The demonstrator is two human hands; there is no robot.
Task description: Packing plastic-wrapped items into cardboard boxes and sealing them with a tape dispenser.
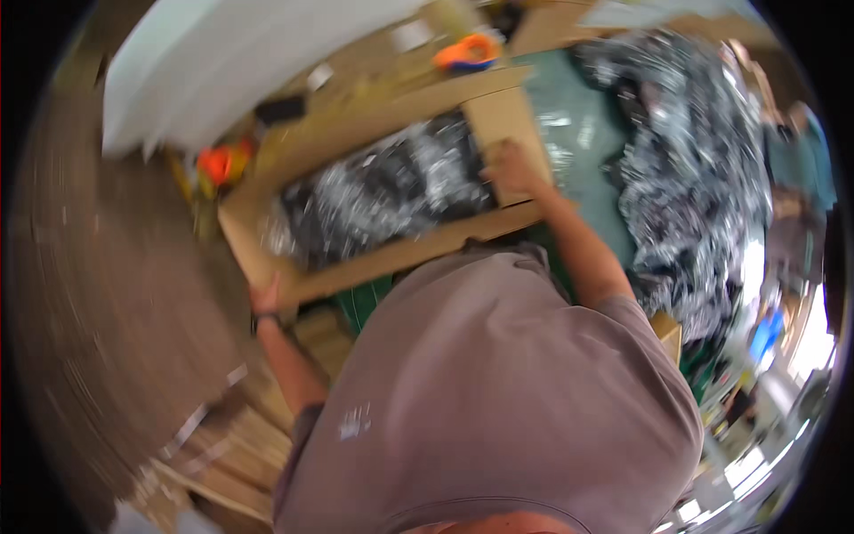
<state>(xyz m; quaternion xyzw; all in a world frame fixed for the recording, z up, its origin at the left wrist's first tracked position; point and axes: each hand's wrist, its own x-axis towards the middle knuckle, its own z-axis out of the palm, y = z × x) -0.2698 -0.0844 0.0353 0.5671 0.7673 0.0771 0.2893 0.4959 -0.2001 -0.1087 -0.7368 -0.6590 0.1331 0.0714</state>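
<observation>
A long, open cardboard box (374, 258) lies across the table in front of me. Inside it is a dark bundle wrapped in shiny clear plastic (382, 191). My left hand (264, 294) grips the box's near left corner, with a dark band on the wrist. At the other end, my right hand (511, 167) is on the folded-in end flap (498, 116), its fingers bent around the flap's inner edge. Motion blur softens both hands, and the left fingers are partly hidden by the cardboard.
Plastic-wrapped dark bundles (694, 178) are heaped on the green tabletop (578, 133) at right. An orange-and-blue tape dispenser (467, 53) lies beyond the box; another orange object (224, 163) sits at its left. White sheeting (240, 62) spreads at the far left. Another person (801, 169) stands at far right.
</observation>
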